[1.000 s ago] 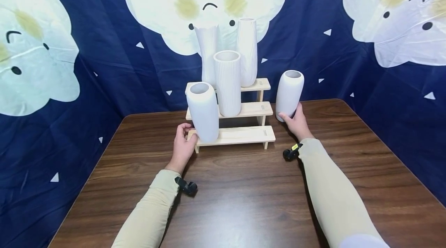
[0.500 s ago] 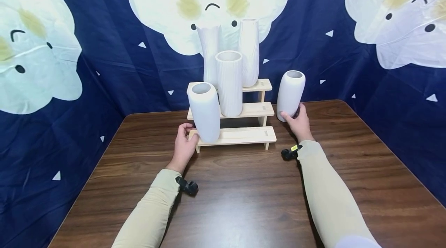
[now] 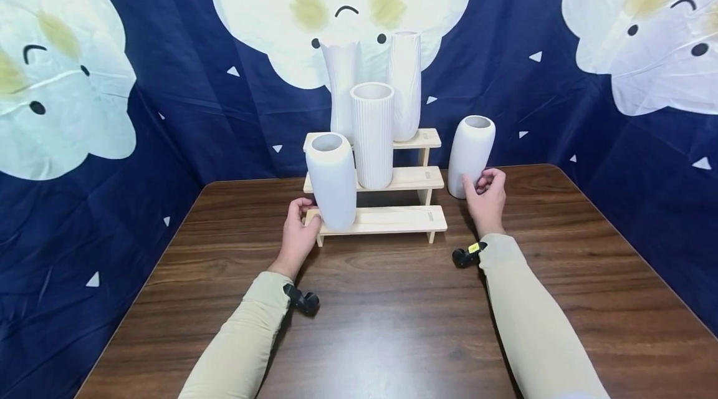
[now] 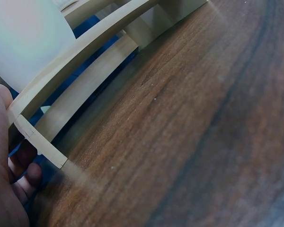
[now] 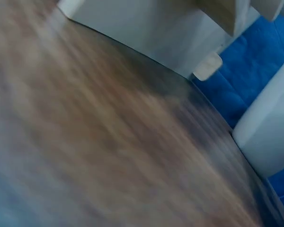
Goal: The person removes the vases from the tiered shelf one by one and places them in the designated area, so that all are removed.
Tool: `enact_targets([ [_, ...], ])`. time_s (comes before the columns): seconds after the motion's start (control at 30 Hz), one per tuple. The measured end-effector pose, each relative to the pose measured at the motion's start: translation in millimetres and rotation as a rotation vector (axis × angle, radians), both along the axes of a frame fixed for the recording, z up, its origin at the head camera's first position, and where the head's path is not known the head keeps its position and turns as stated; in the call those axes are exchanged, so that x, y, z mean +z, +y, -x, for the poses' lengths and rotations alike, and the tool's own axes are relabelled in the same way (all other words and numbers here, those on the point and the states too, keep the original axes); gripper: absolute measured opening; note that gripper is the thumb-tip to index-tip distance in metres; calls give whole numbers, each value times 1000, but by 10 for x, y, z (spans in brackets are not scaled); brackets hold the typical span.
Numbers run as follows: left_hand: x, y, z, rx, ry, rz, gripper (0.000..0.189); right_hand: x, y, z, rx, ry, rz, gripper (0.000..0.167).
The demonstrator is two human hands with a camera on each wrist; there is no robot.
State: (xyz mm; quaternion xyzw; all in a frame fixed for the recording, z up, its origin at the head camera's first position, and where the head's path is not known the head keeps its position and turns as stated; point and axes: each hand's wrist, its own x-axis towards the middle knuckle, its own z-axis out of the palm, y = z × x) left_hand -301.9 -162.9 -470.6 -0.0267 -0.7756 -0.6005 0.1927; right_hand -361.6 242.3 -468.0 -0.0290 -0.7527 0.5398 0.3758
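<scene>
A pale three-step wooden stand [image 3: 387, 219] stands at the back of the table. My left hand [image 3: 297, 235] grips the left end of its lowest step; in the left wrist view the fingers [image 4: 32, 177] curl beneath the wood. Beside that hand, a smooth white vase [image 3: 332, 182] is upright on the same step. Right of the stand, another smooth white vase [image 3: 470, 153] stands on the tabletop. My right hand [image 3: 485, 202] is at its lower right side, fingers loose and parted, thumb in front of it. Whether the thumb touches the vase I cannot tell.
A ribbed white vase [image 3: 373, 137] occupies the middle step. On the top step are a wavy-rimmed vase [image 3: 341, 90] and a tall textured vase [image 3: 406, 87]. A blue cloth backdrop [image 3: 168, 31] with clouds surrounds the back and sides of the brown table [image 3: 370, 318].
My right hand has loosened from the vase on the table and drawn slightly back, its fingers coming away from the side. The left hand stays at the stand. The view has shifted slightly.
</scene>
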Motion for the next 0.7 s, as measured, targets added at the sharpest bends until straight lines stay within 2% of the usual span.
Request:
enact_targets([
  [0.23, -17, -2, 13, -4, -1, 3, 35, 101, -171, -53, 17, 110, -96, 33],
  [0.37, -20, -6, 19, -6, -5, 3, 36, 223, -315, -85, 98, 191, -114, 31],
  [0.4, -21, -9, 22, -6, -5, 4, 35, 290, -371, -130, 130, 200, -118, 31],
  [0.47, -24, -11, 28, -7, -3, 4, 36, 358, -454, -158, 196, 205, -130, 32],
  [0.57, -21, -10, 29, -6, -4, 4, 36, 445, -551, -198, 234, 168, -179, 35],
  [0.7, -15, -6, 26, -1, -8, 5, 35, 480, -590, -210, 153, 119, -275, 39],
])
